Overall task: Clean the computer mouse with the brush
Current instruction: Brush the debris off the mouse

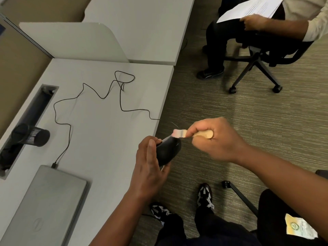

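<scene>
The left hand (149, 167) cups the black computer mouse (167, 150) just off the desk's (106, 139) edge, fingers curled round its underside and thumb along its near side. The right hand (211, 139) grips the wooden-handled brush (188, 134), bristles touching the mouse's top. Beyond the left fingers a loose black cable (99, 94) snakes to a closed laptop (48, 201); a mesh pen cup (32, 134) lies farther left. A seated person (257, 31) holds papers across the carpet.

- closed grey laptop (44, 205) on the desk (106, 139)
- black mesh pen cup (31, 134) lying on its side
- seated person (papers on lap) on an office chair (255, 68)
</scene>
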### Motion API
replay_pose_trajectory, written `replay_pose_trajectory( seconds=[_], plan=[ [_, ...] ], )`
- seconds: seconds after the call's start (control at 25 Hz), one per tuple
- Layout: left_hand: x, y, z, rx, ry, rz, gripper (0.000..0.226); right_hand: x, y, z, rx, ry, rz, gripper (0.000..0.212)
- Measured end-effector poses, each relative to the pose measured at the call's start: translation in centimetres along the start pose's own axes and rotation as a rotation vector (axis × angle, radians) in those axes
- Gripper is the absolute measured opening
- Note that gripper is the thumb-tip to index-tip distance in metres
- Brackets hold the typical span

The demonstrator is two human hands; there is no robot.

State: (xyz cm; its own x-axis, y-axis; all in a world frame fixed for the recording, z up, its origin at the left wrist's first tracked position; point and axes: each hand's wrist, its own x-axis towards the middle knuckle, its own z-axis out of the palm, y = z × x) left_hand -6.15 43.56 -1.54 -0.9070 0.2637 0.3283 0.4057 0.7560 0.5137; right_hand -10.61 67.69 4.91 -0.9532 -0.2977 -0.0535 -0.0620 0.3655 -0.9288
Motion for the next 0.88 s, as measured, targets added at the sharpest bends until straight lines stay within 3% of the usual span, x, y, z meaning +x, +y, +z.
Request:
replay_pose_trajectory(
  seconds=[0.08,0.2,0.36,0.48,0.6,0.64,0.76,0.88],
  plan=[
    [0.1,0.2,-0.1,-0.023,-0.006,-0.043,0.101,-0.1,0.4,-0.4,0.061,0.056,0.007,0.024],
    [0.5,0.4,-0.1,-0.046,-0.011,-0.06,0.099,-0.3,0.1,0.4,0.029,-0.068,-0.036,0.023],
    [0.9,0.5,-0.3,-0.052,-0.028,-0.085,0.099,0.1,0.4,0.5,-0.069,0.055,-0.021,0.023],
    [1.1,0.4,0.0,-0.069,-0.031,-0.096,0.098,-0.1,0.1,1.1,0.078,-0.096,0.004,0.023],
    [1.3,0.1,0.2,-0.068,-0.027,-0.097,0.097,0.4,0.7,0.9,0.088,0.029,0.116,0.024],
    [1.3,0.0,0.2,-0.075,-0.029,-0.107,0.099,0.5,0.7,0.7,0.14,0.033,0.128,0.024],
    [1.5,0.1,0.2,-0.113,-0.04,-0.126,0.113,0.1,-0.2,0.9,0.24,-0.161,0.105,0.024],
    [1.8,0.1,0.3,-0.13,-0.001,-0.14,0.125,0.4,0.5,1.0,0.12,-0.077,0.068,0.027]
  ],
)
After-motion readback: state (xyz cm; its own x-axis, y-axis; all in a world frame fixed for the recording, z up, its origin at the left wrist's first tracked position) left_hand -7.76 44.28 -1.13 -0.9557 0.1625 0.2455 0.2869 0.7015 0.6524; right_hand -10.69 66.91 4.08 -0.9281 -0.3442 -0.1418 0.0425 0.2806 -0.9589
